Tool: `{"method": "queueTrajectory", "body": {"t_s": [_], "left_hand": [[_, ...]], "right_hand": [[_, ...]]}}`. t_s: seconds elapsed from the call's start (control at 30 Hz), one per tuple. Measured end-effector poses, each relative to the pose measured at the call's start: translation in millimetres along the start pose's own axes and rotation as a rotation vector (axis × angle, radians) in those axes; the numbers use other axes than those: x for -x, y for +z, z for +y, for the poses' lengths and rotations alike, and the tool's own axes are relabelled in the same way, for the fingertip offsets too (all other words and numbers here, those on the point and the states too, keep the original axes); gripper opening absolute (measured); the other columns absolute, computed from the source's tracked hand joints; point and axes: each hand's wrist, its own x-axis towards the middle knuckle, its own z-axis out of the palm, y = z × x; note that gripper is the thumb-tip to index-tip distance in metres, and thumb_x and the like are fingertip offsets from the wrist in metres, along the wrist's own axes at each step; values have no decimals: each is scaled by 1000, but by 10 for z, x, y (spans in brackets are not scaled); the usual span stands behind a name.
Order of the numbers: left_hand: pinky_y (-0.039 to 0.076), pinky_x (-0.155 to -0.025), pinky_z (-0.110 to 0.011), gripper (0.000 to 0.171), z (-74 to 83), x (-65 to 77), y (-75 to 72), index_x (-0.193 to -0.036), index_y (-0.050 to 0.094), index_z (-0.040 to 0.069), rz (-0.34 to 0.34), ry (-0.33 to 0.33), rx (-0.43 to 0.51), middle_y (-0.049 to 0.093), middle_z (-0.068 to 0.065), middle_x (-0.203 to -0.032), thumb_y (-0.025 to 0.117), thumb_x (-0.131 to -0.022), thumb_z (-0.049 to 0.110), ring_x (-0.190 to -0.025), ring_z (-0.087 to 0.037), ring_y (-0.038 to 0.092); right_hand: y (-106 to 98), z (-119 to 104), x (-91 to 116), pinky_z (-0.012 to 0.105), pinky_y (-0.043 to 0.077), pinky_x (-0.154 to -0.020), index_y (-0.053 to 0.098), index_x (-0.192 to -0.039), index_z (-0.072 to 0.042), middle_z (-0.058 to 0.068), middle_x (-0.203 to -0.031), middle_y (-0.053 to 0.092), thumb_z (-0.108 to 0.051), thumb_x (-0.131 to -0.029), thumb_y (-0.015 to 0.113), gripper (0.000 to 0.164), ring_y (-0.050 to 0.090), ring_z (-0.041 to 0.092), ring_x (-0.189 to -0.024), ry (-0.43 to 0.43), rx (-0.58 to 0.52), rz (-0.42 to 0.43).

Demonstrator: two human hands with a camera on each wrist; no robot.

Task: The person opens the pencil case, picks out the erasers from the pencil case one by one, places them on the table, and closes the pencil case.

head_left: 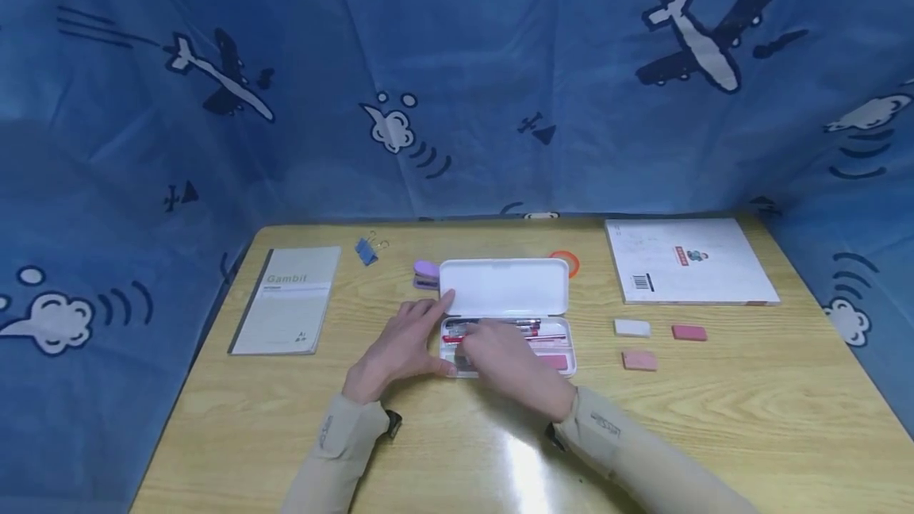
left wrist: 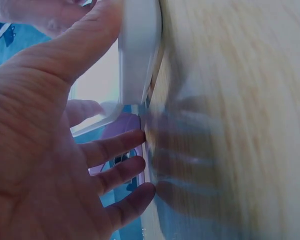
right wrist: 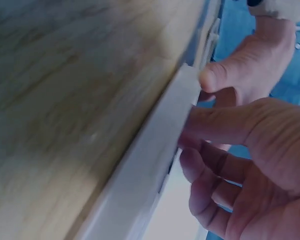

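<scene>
Pencil case (head_left: 503,288), white, lid open, set mid-desk (head_left: 286,435) before the person, both hands at it. Contents on view: dark pens (head_left: 524,324) along the hinge side; a red item (head_left: 453,339), likely a pen; a pink block (head_left: 553,362) near right.

Left hand (head_left: 403,343): spread wide, thumb and forefinger well apart. Thumb touches the tray's near left corner; forefinger lies against the lid's left edge. Remaining fingers extended, wrapped round nothing.

Right hand (head_left: 507,359): thumb and forefinger narrow, tips down inside the tray's left part; other fingers bent. Whether anything is pinched cannot be told, the tips being hidden.

Step in hand, as judged: placing or sorting small items in the tray, left hand steadying the case. Next move, as judged: calls for the right fingertips to settle or take up an item without dragging the pens, left thumb kept on the corner.

Loose stock, right of case: white eraser (head_left: 632,328), dark pink eraser (head_left: 689,332), light pink eraser (head_left: 639,360). Left of lid: purple stapler (head_left: 426,274), just beside it.
</scene>
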Motion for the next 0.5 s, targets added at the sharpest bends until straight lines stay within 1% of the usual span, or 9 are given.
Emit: {"method": "queueTrajectory", "body": {"t_s": [0.13,0.23,0.3,0.37,0.5], "left_hand": [[35,-119,-54,123,2,-5,-25,-164,18,26,5,7,2,42,-12,-158,91,-68,49,-143,-35,37],[35,-119,-53,124,-1,-11,-27,-164,19,25,15,15,-2,43,-12,-158,92,-67,48,-143,-35,38],[36,-118,-54,124,-6,-10,-19,-164,20,24,24,23,-7,44,-13,-157,93,-66,48,-142,-36,39],[36,-118,-54,124,-14,-10,-8,-164,20,24,26,27,-8,43,-13,-157,93,-66,48,-141,-36,39],[37,-117,-53,122,-26,-2,3,-164,20,24,20,31,-4,43,-12,-158,92,-68,49,-141,-36,39]], "right_hand": [[32,-36,-69,21,44,-52,76,-81,-20,-5,-76,69,-8,-80,80,12,56,10,-63,7,45,-9],[67,-50,-122,20,43,-49,74,-77,-20,-6,-73,69,-15,-83,80,9,54,9,-59,2,69,0],[75,-52,-150,19,43,-48,74,-75,-21,-7,-70,69,-16,-83,80,11,53,7,-58,-6,49,-2],[66,-43,-167,17,42,-47,74,-73,-20,-7,-66,67,-10,-82,79,14,52,7,-56,-6,4,-21],[-2,-8,-173,20,45,-52,70,-71,-16,-8,-62,61,-4,-75,78,15,50,8,-57,32,-98,-62]]}}
